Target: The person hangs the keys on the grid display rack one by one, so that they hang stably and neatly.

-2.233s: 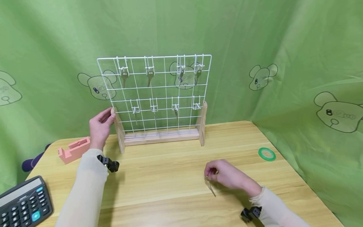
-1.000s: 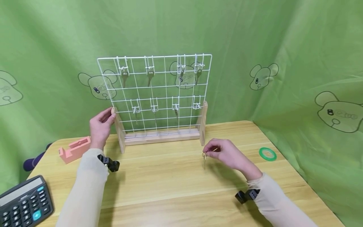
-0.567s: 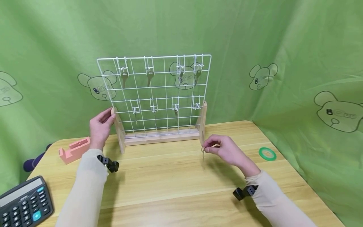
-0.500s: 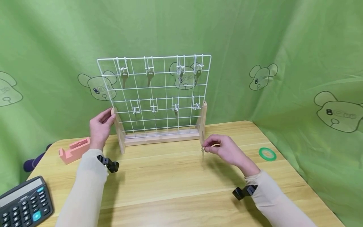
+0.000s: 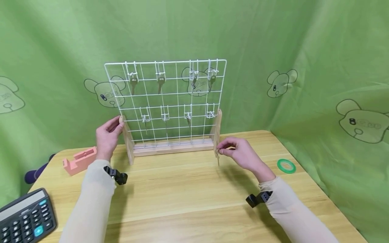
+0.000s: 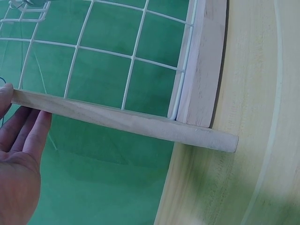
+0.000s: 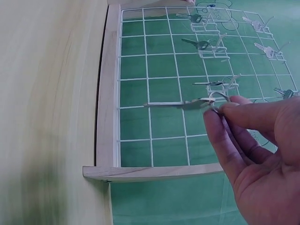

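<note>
My right hand (image 5: pixel 241 155) pinches the ring of a metal key (image 5: pixel 217 159) between thumb and fingers, and the key (image 7: pixel 187 104) hangs from it. It is in front of the rack's right wooden post (image 5: pixel 217 131). A white wire grid (image 5: pixel 177 62) stands upright in a wooden frame with a base bar (image 5: pixel 173 148). Keys (image 5: pixel 161 78) hang on hooks along its upper row, and others on the lower row. The lower row's rightmost hook (image 5: pixel 210 114) shows no key. My left hand (image 5: pixel 106 140) grips the top of the left wooden post (image 6: pixel 122 119), thumb and fingers on opposite sides.
A pink tape dispenser (image 5: pixel 80 161) stands beside my left wrist. A black calculator (image 5: pixel 28 216) lies at the table's (image 5: pixel 170 195) left front. Near the right edge is a green tape roll (image 5: pixel 286 166). Green curtains (image 5: pixel 243 40) hang behind and to the right.
My right hand has carried the key from the table's front right, forward and slightly left, to the rack's right post. My left hand has stayed on the left post.
</note>
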`<control>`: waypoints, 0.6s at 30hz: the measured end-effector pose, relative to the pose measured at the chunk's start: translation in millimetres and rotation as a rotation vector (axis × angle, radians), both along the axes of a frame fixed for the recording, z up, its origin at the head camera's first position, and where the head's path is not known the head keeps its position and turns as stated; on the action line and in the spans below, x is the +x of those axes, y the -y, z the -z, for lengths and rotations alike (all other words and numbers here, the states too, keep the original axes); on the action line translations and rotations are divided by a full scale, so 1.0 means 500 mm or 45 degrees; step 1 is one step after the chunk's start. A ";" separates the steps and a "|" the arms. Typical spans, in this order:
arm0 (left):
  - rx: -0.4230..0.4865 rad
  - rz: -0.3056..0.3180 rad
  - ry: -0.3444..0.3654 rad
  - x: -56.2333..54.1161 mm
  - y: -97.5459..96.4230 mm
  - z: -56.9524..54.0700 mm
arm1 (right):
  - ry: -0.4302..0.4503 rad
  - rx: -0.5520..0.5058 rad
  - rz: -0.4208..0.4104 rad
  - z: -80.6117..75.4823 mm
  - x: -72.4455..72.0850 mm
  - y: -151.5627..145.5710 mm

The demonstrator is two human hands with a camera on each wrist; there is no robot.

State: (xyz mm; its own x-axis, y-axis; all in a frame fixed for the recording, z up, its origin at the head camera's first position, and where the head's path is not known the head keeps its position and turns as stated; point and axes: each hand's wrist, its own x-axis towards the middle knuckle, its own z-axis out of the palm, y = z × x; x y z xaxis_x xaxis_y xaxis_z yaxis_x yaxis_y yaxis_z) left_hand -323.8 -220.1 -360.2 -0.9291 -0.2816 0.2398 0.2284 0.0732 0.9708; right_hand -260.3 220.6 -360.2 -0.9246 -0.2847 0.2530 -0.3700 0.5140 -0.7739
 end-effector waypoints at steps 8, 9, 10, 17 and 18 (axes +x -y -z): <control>0.014 -0.001 0.014 0.000 0.000 0.000 | -0.011 -0.008 0.080 -0.011 -0.018 0.009; 0.015 -0.001 0.019 0.000 -0.001 0.000 | -0.008 -0.012 0.093 -0.013 -0.019 0.009; 0.017 -0.001 0.021 0.000 -0.001 0.000 | -0.005 -0.018 0.101 -0.015 -0.021 0.010; 0.015 0.002 0.023 0.003 -0.001 -0.001 | -0.013 -0.083 0.148 -0.026 -0.035 0.013; 0.017 0.003 0.022 0.003 -0.001 -0.001 | -0.017 -0.086 0.151 -0.027 -0.037 0.013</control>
